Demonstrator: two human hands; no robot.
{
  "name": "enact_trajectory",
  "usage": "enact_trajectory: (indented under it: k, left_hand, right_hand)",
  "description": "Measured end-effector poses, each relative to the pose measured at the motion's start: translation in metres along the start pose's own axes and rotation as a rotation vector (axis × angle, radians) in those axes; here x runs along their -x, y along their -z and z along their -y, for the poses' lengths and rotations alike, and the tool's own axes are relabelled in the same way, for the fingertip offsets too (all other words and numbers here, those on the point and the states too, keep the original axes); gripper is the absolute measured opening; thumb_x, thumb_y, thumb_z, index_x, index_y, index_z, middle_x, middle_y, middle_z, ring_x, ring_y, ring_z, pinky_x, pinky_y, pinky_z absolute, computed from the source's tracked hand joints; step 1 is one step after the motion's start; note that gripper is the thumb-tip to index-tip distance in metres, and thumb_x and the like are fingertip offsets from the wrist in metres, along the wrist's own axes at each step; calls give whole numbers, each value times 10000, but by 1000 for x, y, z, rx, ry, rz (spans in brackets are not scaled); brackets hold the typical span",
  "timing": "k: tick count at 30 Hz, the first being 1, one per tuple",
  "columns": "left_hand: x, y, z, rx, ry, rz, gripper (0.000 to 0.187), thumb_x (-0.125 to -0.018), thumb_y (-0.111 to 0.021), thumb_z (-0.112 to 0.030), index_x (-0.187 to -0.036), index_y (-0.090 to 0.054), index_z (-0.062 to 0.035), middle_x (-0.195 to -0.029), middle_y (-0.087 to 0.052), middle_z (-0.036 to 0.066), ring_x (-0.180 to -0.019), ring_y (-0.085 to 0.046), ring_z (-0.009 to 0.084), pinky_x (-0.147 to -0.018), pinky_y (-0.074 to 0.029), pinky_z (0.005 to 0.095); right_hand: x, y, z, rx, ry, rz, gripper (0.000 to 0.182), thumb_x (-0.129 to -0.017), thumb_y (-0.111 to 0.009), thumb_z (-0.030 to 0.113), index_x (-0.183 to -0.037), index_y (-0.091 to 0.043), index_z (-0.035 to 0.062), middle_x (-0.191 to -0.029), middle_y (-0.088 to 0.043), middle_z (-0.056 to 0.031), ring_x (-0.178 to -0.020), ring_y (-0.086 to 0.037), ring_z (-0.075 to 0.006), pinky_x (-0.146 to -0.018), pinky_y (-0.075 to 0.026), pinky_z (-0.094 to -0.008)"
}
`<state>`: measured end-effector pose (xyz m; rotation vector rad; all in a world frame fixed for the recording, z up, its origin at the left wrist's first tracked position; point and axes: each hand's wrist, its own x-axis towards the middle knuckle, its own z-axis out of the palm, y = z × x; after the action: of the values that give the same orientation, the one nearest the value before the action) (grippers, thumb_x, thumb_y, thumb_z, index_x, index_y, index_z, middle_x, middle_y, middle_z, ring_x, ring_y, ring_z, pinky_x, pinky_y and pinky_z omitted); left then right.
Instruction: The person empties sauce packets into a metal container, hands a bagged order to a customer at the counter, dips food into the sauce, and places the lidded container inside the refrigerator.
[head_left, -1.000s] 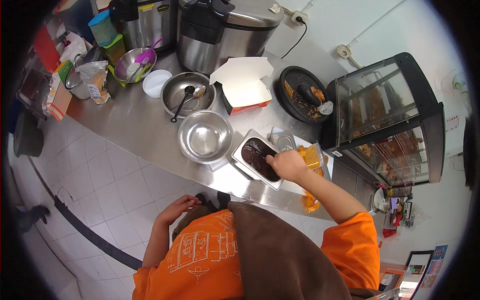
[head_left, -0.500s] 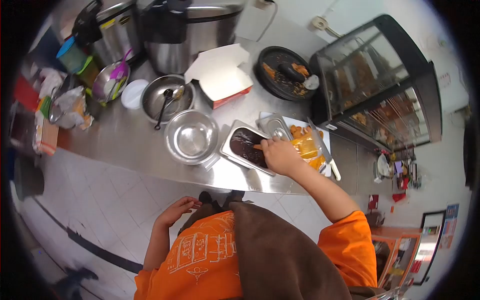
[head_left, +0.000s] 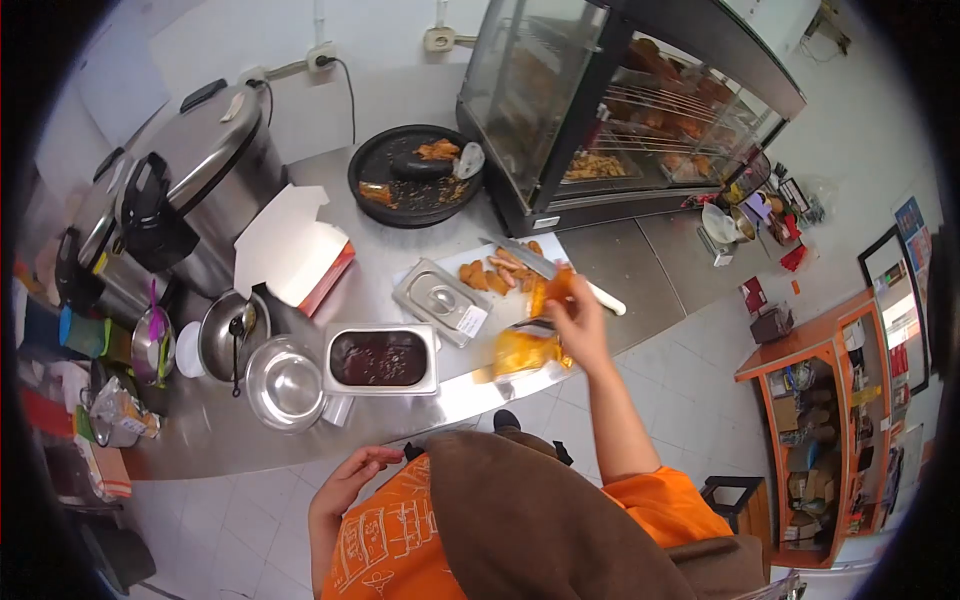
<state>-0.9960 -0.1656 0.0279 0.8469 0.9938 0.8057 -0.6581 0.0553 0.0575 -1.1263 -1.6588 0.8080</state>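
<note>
My right hand is closed on a shiny yellow plastic packet, blurred, at the front edge of the white cutting board. Brown fried pieces lie on the board, and a white-handled knife rests across it behind my fingers. To the left stands a steel pan of dark sauce; its steel lid, bearing a white label, sits between the pan and the fried pieces. Low by my body, my left hand hangs with fingers stretched out, holding nothing.
Steel bowls stand left of the pan. Behind are an open cardboard box, a black stone mortar with a pestle, and large steel pots. A glass food warmer rises at the back right.
My right hand has left the dark sauce and moved right to the yellow packet, which has shifted toward the board's front edge. The camera view has turned right. My left hand stays low.
</note>
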Motion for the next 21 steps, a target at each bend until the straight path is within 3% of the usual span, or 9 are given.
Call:
enact_trajectory:
  k: [4,10,13,14,17,18,19,20,21]
  left_hand:
    - [-56,-53,-9,36,26,49,292,-929,-472,-193,-1162,-486,-19,-1172,-534,83,-1121,-477,177,-952,-361,297]
    - [-212,-132,0,-165,63,-11,367,-905,-523,-251,-1159,-475,8,-1108,-535,149,-1034,-516,188,-894,-402,290]
    - [-297,-146,37,-727,-136,-312,461,-849,-585,-300,-1149,-476,33,-1090,-521,217,-1007,-518,274,-887,-407,337]
    - [-325,-139,56,-978,-289,-378,548,-787,-628,-332,-1131,-476,67,-1077,-503,260,-991,-495,363,-894,-393,400]
    - [-359,-146,74,-1013,-311,-465,563,-757,-646,-283,-1114,-465,111,-1107,-486,282,-1038,-462,400,-921,-367,424]
    - [-376,-128,97,-888,-315,-441,568,-749,-667,-213,-1154,-421,101,-1108,-483,269,-1064,-468,377,-936,-369,411]
    - [-375,-135,89,-691,-243,-401,599,-743,-678,-146,-1198,-364,84,-1117,-481,239,-1081,-480,337,-936,-389,395]
    - [-383,-124,95,-510,-198,-306,591,-768,-651,-105,-1226,-321,70,-1144,-476,215,-1079,-500,291,-930,-410,389]
    - [-404,-92,113,-483,-251,-233,590,-781,-659,-166,-1210,-323,61,-1113,-504,208,-1022,-531,259,-870,-444,368]
  right_hand:
    - [-19,93,-44,-20,45,-307,575,-778,-535,-81,-1319,-394,53,-1204,-504,-104,-977,-550,-161,-834,-456,-281]
    - [-63,182,-118,505,62,-382,754,-709,-634,-43,-1373,-297,72,-1129,-523,-177,-997,-553,-310,-829,-455,-332]
    - [-80,197,-151,769,246,-550,843,-689,-710,54,-1381,-230,16,-1250,-448,-222,-1148,-436,-362,-968,-343,-414]
    - [-79,200,-154,747,291,-535,852,-681,-733,138,-1361,-245,-20,-1325,-366,-239,-1206,-365,-397,-1011,-286,-437]
    - [-42,159,-198,405,20,-350,600,-794,-599,281,-1270,-389,-17,-1277,-407,-251,-1189,-387,-369,-1008,-295,-426]
    - [-23,142,-211,346,-221,8,535,-794,-571,201,-1268,-406,16,-1253,-428,-247,-1173,-407,-358,-994,-317,-429]
    - [-21,130,-231,346,-186,520,464,-743,-552,109,-1195,-472,41,-1178,-474,-259,-1116,-455,-358,-964,-343,-450]
    - [0,135,-178,167,-383,465,441,-661,-640,128,-1084,-556,36,-1080,-525,-221,-1015,-478,-375,-905,-367,-458]
    - [21,117,-196,92,-10,272,444,-641,-627,97,-1075,-552,39,-1070,-526,-214,-995,-481,-379,-893,-374,-455]
